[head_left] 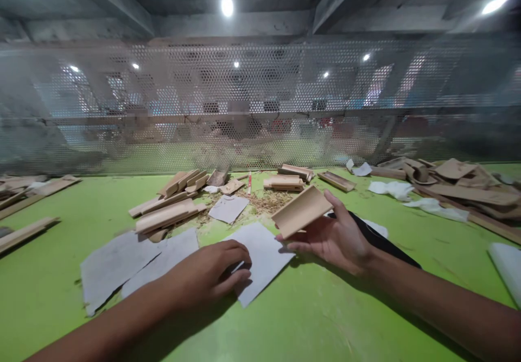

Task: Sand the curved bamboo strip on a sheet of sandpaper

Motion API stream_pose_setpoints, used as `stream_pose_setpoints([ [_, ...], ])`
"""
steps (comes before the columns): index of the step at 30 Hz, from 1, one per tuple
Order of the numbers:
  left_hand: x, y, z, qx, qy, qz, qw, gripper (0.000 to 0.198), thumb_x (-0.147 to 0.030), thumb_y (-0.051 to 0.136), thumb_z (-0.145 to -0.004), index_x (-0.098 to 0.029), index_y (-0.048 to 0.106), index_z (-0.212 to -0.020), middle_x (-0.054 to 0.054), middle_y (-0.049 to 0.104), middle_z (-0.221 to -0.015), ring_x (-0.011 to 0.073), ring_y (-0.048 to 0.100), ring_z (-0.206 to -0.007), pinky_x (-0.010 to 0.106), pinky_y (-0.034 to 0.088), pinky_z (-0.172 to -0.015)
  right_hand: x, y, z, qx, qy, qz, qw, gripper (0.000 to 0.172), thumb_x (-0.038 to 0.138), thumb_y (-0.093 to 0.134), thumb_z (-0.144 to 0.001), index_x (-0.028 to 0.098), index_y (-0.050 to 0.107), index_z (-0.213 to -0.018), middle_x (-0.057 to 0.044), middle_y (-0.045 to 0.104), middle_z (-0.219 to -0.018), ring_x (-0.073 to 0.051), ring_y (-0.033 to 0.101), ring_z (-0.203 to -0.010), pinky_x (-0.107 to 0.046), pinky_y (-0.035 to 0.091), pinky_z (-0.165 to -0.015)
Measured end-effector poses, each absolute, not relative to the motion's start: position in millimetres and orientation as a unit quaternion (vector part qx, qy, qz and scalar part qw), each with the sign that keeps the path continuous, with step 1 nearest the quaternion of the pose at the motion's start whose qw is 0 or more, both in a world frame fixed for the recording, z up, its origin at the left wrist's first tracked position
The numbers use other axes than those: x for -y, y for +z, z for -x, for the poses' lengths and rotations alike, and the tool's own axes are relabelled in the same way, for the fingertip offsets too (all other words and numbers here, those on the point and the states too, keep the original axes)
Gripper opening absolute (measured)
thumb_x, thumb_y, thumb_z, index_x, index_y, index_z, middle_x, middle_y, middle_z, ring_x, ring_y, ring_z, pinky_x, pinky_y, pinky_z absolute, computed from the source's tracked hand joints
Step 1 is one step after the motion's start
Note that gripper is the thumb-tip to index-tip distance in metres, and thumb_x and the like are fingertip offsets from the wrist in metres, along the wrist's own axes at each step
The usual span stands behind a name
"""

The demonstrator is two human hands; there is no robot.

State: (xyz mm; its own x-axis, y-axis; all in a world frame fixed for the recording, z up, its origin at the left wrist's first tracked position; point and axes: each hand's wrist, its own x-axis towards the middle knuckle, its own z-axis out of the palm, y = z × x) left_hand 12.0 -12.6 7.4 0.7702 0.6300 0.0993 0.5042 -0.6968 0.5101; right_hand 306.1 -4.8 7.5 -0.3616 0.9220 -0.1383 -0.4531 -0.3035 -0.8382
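Note:
My right hand holds a pale, trough-shaped bamboo piece, thumb at its right end and fingers underneath. Its hollow side is turned up toward me. Below and to the left, a white sheet of paper lies on the green table. Over that sheet's left edge is my left hand, its fingers curled in toward the thumb. A light sliver shows between thumb and forefinger; whether it is a small object or the paper behind cannot be made out. The two hands are apart.
Stacked bamboo pieces lie left of centre, with more pieces behind shavings. Grey-white sheets spread at left. A black flat object sits under my right forearm. A heap of bamboo fills the far right. Perforated metal mesh borders the back.

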Motion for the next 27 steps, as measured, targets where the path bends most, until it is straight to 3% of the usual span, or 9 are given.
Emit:
stream_pose_setpoints([
  [4, 12.6, 8.7, -10.1, -0.333, 0.113, -0.900, 0.256, 0.025, -0.040, 0.063, -0.101, -0.024, 0.066, -0.120, 0.009, 0.067, -0.118, 0.0261, 0.066, -0.099, 0.037, 0.055, -0.088, 6.2, 10.4, -305.7, 0.362, 0.765, 0.310, 0.433, 0.080, 0.069, 0.030, -0.102, 0.001, 0.051, -0.140, -0.027, 0.075, -0.115, -0.037, 0.078, -0.099, -0.049, 0.065, -0.088],
  [9, 5.7, 0.9, -6.2, -0.328, 0.142, -0.892, 0.276, 0.054, -0.042, 0.076, -0.093, -0.025, 0.056, -0.140, 0.013, 0.056, -0.141, 0.0323, 0.056, -0.124, 0.043, 0.048, -0.104, 7.2, 14.2, -304.5, 0.342, 0.779, 0.297, 0.434, 0.080, 0.070, 0.027, -0.102, 0.003, 0.049, -0.141, -0.028, 0.073, -0.121, -0.038, 0.078, -0.097, -0.049, 0.064, -0.084],
  [15, 2.0, -4.3, -2.2, -0.354, 0.113, -0.882, 0.290, 0.061, -0.041, 0.080, -0.091, -0.026, 0.057, -0.145, 0.012, 0.054, -0.153, 0.0357, 0.050, -0.138, 0.050, 0.039, -0.115, 13.3, 18.0, -301.1, 0.312, 0.821, 0.268, 0.396, 0.088, 0.074, 0.013, -0.100, 0.002, 0.056, -0.125, -0.028, 0.075, -0.104, -0.036, 0.079, -0.087, -0.037, 0.062, -0.061],
  [24, 4.1, -0.9, -2.0, -0.344, 0.115, -0.875, 0.321, 0.061, -0.037, 0.079, -0.092, -0.031, 0.055, -0.149, 0.008, 0.048, -0.160, 0.0339, 0.046, -0.143, 0.051, 0.037, -0.118, 17.6, 7.3, -301.5, 0.350, 0.842, 0.205, 0.357, 0.094, 0.083, 0.019, -0.095, 0.005, 0.058, -0.131, -0.029, 0.070, -0.122, -0.040, 0.075, -0.103, -0.042, 0.059, -0.077],
  [27, 2.7, -1.4, -0.9, -0.332, 0.104, -0.876, 0.333, 0.059, -0.036, 0.076, -0.095, -0.035, 0.054, -0.150, 0.006, 0.044, -0.163, 0.0353, 0.036, -0.150, 0.055, 0.033, -0.120, 17.8, 5.8, -302.6, 0.393, 0.818, 0.218, 0.360, 0.092, 0.083, 0.023, -0.094, 0.009, 0.061, -0.131, -0.026, 0.070, -0.123, -0.039, 0.074, -0.106, -0.048, 0.057, -0.088],
])
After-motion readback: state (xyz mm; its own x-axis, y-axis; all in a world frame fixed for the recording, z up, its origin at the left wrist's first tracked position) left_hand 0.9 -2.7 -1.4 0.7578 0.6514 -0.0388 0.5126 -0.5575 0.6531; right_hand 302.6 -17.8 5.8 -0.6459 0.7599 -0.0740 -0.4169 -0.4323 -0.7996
